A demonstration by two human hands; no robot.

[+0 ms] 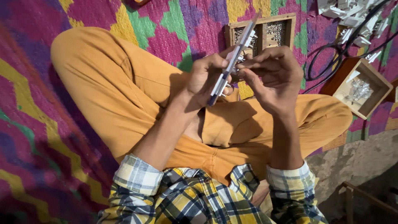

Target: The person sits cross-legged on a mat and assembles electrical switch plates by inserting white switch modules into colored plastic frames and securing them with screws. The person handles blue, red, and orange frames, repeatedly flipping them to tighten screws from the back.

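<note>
My left hand (206, 79) grips a long, narrow white-and-grey strip (234, 58) that slants up to the right, with small white parts fixed along it. My right hand (271, 76) is curled beside it, fingertips pinched on a small metal piece at the strip's middle. Both hands hover over my crossed legs in mustard-yellow trousers (137, 99). Whatever sits between the right fingertips is too small to make out.
A wooden compartment box (290, 25) with small metal screws lies just beyond the hands. Another wooden box (365, 89) with clear bits stands at right. White plastic fittings (352, 14) and black cables (327, 58) lie at top right, all on a colourful patterned quilt (37, 124).
</note>
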